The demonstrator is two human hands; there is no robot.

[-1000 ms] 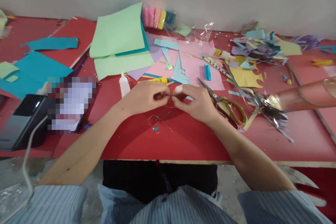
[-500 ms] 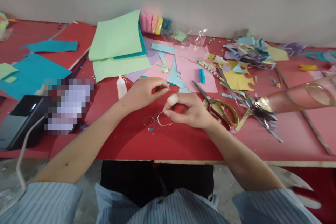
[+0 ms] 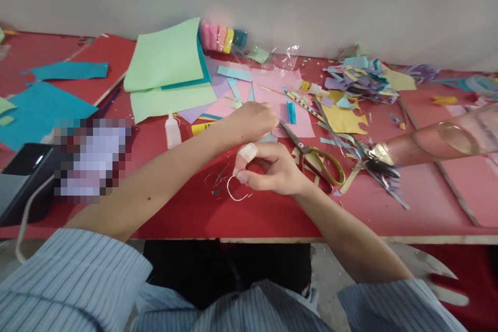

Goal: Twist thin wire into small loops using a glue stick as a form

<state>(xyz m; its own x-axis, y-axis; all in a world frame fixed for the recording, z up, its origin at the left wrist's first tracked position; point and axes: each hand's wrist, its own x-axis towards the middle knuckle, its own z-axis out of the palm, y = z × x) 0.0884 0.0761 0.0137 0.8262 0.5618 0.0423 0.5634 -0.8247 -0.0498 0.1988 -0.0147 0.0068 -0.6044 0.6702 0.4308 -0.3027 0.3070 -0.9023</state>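
Note:
My right hand point(image 3: 272, 168) pinches a thin silvery wire loop point(image 3: 229, 191) between thumb and forefinger, just above the red table. A white wrapping point(image 3: 248, 152) covers part of that forefinger. Beside the loop lies a tangle of fine wire point(image 3: 213, 180). Stretched forward past the right hand, my left hand point(image 3: 257, 120) is over the paper scraps, its fingers bent away and hidden from sight. Close to its right are the scissors point(image 3: 307, 149), with yellow-green and dark red handles.
A white glue bottle point(image 3: 173, 132) and a yellow tube point(image 3: 203, 127) are left of centre. Green sheets point(image 3: 163, 57) lie behind them, a phone point(image 3: 95, 158) at left. Paper strips point(image 3: 358, 77) pile at back right, near a clear tube point(image 3: 428, 140).
My left hand has moved right and forward, from beside the right hand to over the paper scraps, uncovering the yellow tube. The right hand keeps its pinch on the wire loop. The view shifted slightly.

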